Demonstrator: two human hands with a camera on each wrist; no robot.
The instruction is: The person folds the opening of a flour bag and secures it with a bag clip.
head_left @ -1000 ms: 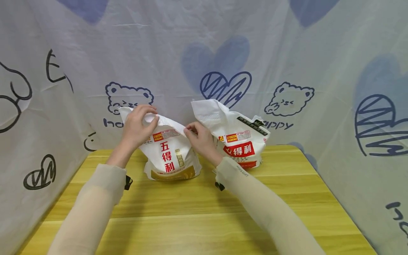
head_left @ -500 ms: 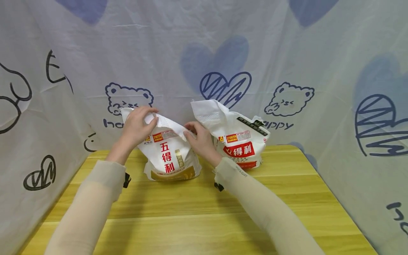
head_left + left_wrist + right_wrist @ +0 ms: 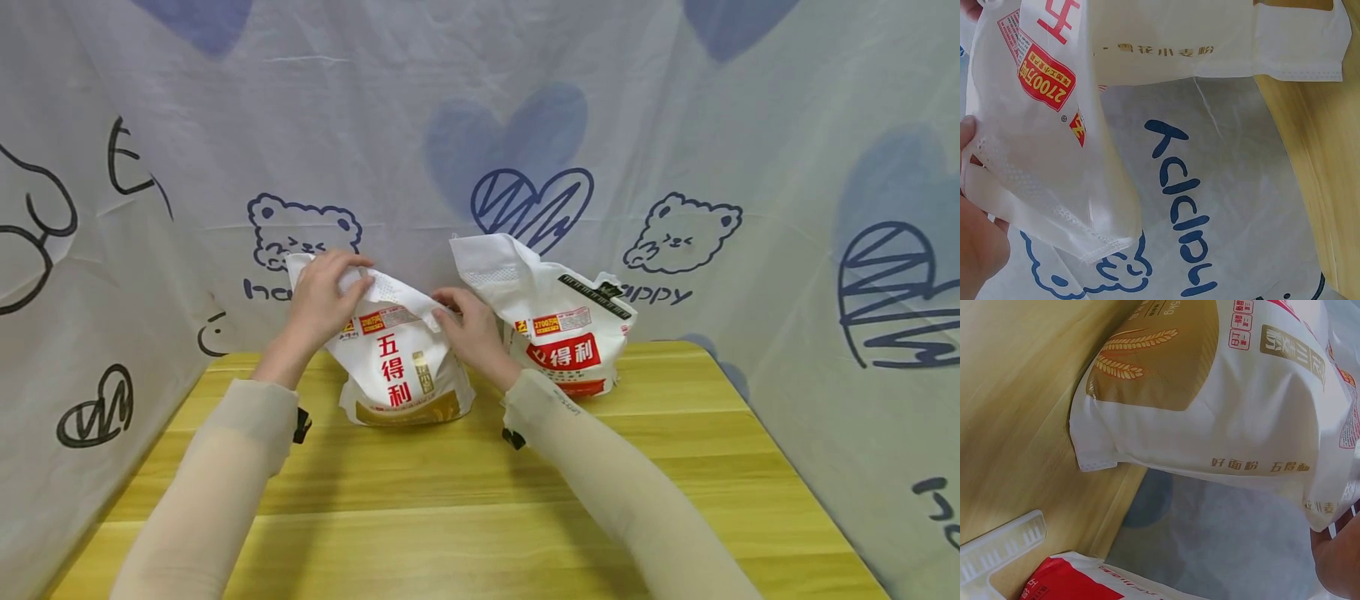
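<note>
A white flour bag (image 3: 397,367) with red characters and a gold base panel stands on the wooden table. My left hand (image 3: 322,292) holds its top edge near the left corner, thumb in front; the left wrist view shows the fingers (image 3: 967,130) at that edge. At the right end of the same edge, my right hand (image 3: 468,329) pinches the bag between thumb and fingers. The top edge is folded over and slopes down to the right. In the right wrist view, the flour bag (image 3: 1260,431) shows its side, with part of the right hand (image 3: 1338,556) at the edge.
To the right, a second white flour bag (image 3: 562,333) with a red label has a black bag clip (image 3: 596,296) across its upper part. A pale ridged plastic strip (image 3: 1007,540) lies on the table (image 3: 420,517). Printed cloth (image 3: 405,133) hangs behind and at both sides.
Early on, my left hand shifted slightly right and the bag's right top corner folded a little further down between my right fingers. The second bag stayed put.
</note>
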